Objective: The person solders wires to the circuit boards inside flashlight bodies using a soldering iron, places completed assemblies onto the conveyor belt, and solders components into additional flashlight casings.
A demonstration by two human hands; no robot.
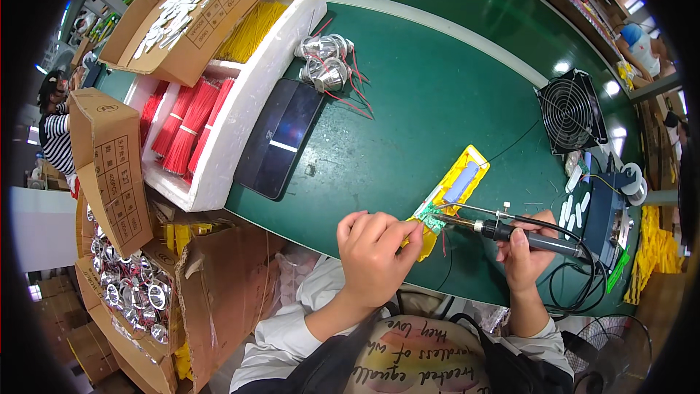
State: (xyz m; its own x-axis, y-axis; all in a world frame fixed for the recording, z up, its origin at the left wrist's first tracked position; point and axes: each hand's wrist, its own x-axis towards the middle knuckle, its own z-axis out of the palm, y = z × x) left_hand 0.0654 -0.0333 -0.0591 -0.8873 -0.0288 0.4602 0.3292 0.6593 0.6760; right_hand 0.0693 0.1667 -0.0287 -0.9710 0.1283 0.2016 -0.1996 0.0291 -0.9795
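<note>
Left hand (373, 252) curled, pinning circuit board (432, 217); right hand (526, 244) holds soldering iron (510, 232).

A matt green tabletop (408, 102), smooth and faintly sheened where lamps reflect, carries a glossy yellow plastic jig (461, 182) and a small green circuit board (430, 217). The right hand (525, 252) grips a soldering iron (510, 232) with a black, matt plastic handle and a bright metal tip. Beside it stand a black wire-grille fan (570, 111) and a dark phone (281, 138) with a glossy glass face. A white foam box (255, 95), rough-grained, holds bundles of red and yellow plastic-coated wire. Brown corrugated cardboard cartons (182, 22) look dull and papery; shiny metal reflectors (324, 62) gleam like mirrors.
</note>
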